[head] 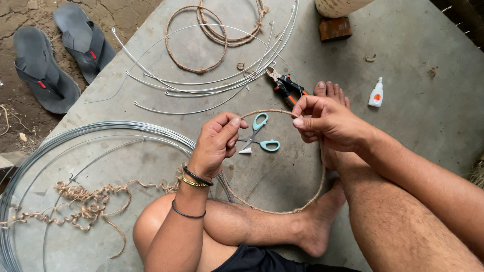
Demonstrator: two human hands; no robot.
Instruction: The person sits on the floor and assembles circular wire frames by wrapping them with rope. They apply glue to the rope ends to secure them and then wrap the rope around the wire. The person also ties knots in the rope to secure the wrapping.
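I sit cross-legged on a concrete slab. My left hand (218, 142) and my right hand (325, 121) both pinch the top of a wire ring wrapped in jute twine (282, 210), which stands over my legs. Jute twine (91, 201) trails from my left hand into a loose tangle at the lower left. Teal-handled scissors (260, 136) lie on the slab just behind the ring, between my hands. Orange-and-black pliers (285, 85) lie beyond my right hand, beside my toes.
A big coil of bare wire (30, 166) lies at left. Cut wire arcs (201, 88) and twine-wrapped rings (194, 68) lie at the top. A small glue bottle (376, 93) stands at right, a brick (335, 28) at top. Two sandals (55, 55) rest on the dirt at upper left.
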